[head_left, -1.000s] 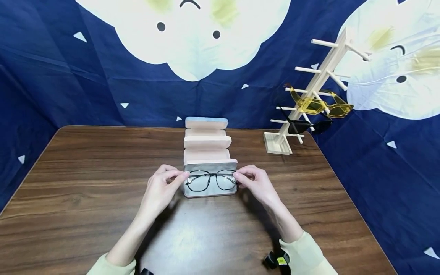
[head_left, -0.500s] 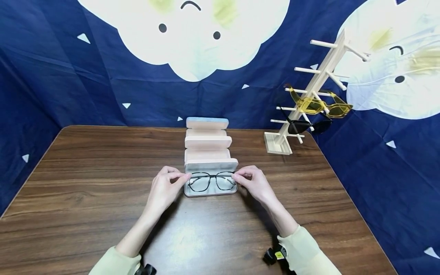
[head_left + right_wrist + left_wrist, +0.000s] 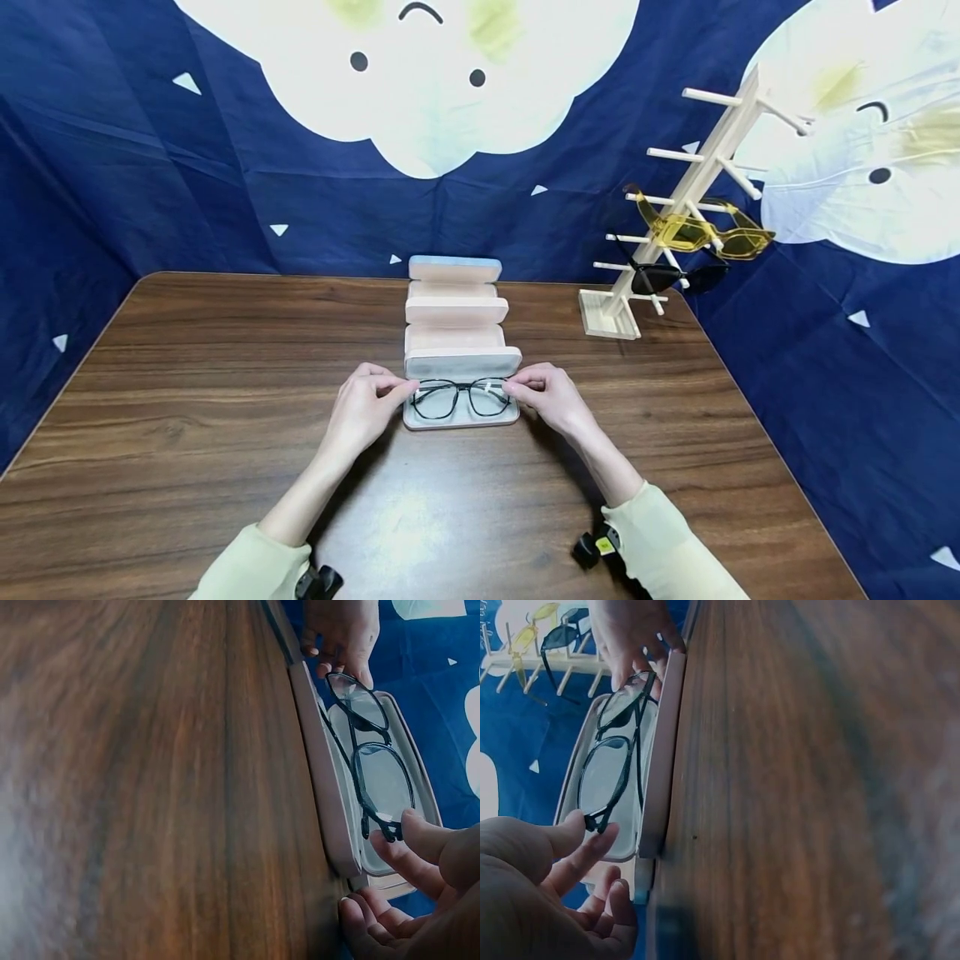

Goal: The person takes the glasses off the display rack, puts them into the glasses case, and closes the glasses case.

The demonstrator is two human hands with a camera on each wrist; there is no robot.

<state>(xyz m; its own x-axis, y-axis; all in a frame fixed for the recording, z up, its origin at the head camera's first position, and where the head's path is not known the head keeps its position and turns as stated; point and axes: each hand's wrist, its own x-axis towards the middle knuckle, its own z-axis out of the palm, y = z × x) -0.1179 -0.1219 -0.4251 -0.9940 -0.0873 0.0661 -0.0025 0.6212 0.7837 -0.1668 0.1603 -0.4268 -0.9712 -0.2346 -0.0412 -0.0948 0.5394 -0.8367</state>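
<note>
Fingertips of both hands pinch the ends of black-rimmed glasses over an open case.

Head view: the left hand [image 3: 365, 408] and right hand [image 3: 550, 397] each pinch one end of the black-framed clear-lens glasses [image 3: 460, 397], which sit folded in the near tray of an open pale glasses case [image 3: 459, 350] at the middle of the wooden table [image 3: 187, 417]; far right, a wooden rack [image 3: 678, 217] carries yellow sunglasses [image 3: 701, 233] and black sunglasses [image 3: 663, 275]. Left wrist view: thumb and forefinger [image 3: 581, 859] grip the frame's corner, thin dark rims [image 3: 611, 761] lying along the case. Right wrist view: the right fingertips [image 3: 412, 832] grip the other corner [image 3: 379, 769], the lenses clear.
</note>
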